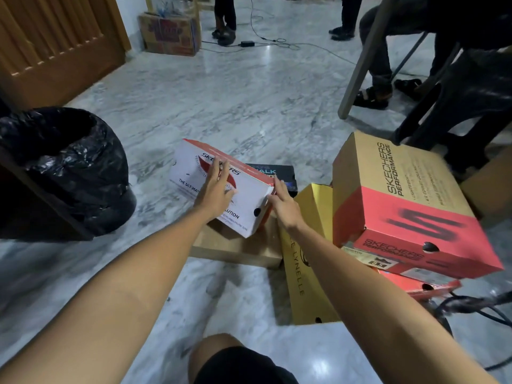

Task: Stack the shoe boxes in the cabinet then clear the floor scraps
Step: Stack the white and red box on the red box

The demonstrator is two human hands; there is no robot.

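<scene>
Blur is smearing the white box [221, 187] lettering; "SKECHERS" is showing, tilted on a brown box [238, 245] on the floor. Left hand [216, 187] is lying flat on top, right hand [279, 200] touching its end, fingers straight. Black box [279, 173] behind is reading "WALK", partly hidden.

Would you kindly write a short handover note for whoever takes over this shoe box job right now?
Left hand: open, flat on the white-and-red Skechers shoe box.
Right hand: open, fingers at that box's right end.
That box lies tilted on a plain brown cardboard box; a red-and-tan Skechers Performance box tops the pile to the right.
Done: no box seen stacked in a cabinet.
Left: stack all boxes, then clear scraps.
</scene>
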